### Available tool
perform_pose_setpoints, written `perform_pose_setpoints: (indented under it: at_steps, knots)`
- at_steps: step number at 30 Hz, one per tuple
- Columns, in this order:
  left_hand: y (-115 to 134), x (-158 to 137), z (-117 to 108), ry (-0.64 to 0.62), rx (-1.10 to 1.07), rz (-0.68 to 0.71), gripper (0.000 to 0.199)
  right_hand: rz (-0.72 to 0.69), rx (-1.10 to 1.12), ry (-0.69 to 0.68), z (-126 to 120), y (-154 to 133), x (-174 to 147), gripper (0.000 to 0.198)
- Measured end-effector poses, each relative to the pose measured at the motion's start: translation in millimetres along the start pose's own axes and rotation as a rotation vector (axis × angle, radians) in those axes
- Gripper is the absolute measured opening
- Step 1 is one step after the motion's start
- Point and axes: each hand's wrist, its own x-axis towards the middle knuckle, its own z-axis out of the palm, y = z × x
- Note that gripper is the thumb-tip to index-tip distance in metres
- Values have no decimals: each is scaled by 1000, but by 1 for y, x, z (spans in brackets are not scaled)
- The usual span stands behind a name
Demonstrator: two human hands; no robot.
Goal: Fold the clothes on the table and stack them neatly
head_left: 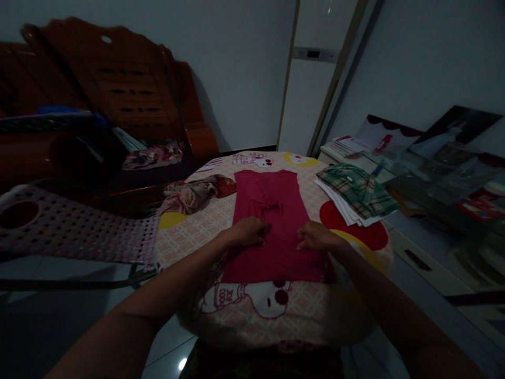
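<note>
A dark pink garment (272, 263) lies folded into a long rectangle on the round table, with creases bunched near its middle. My left hand (249, 231) is on its left half, fingers curled in against the fabric. At its right edge, my right hand (315, 237) has its fingers closed on the cloth. To the left lies a crumpled beige and red patterned cloth (195, 193). A green plaid folded garment (355, 188) rests on white folded fabric (341, 206) at the right side of the table.
A printed cartoon cloth (272, 329) covers the table. On the left stand a woven chair (79, 226) and a carved wooden seat (126, 89) with things on it. A white cabinet (418, 263) on the right carries papers and a framed picture (453, 131). Behind is a tall white appliance (307, 89).
</note>
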Motion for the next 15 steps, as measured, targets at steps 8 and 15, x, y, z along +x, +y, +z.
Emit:
perform_pose_setpoints:
  at_steps: [8, 15]
  knots:
    - [-10, -8, 17, 143, -262, 225, 26, -15, 207, -3, 2, 10, -15, 12]
    - [-26, -4, -12, 278, -317, 255, 21, -149, 288, 179, -29, 20, 0, 7]
